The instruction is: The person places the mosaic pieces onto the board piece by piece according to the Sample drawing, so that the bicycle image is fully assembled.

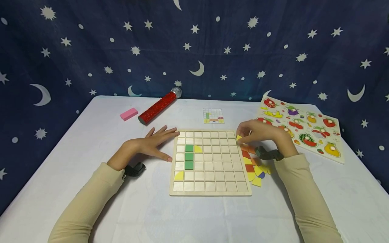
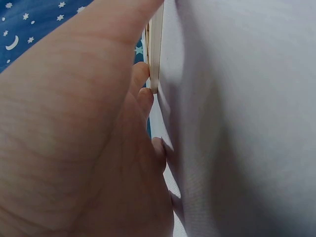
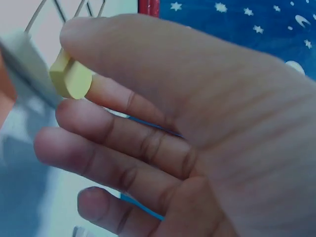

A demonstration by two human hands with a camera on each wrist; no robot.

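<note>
A wooden grid board [image 1: 209, 166] lies flat on the table, with three green square tiles [image 1: 189, 156] in a column and a yellow quarter-circle tile [image 1: 179, 176] lower left; another sits beside the top green one. My left hand [image 1: 152, 143] has its fingers spread at the board's left edge, fingertips at the upper corner and thumb lower down. At the upper right corner, my right hand [image 1: 256, 131] pinches a yellow tile [image 3: 70, 79] between thumb and index finger. Several loose red, orange, yellow and blue tiles [image 1: 256, 182] lie along the board's right side, partly under that hand.
Behind the board lies a small pattern card [image 1: 213, 115]. A red glittery microphone [image 1: 158, 107] and a pink block [image 1: 129, 114] are at the back left. A fruit puzzle board [image 1: 304, 126] lies at the right, partly behind my right hand. A starry cloth hangs behind.
</note>
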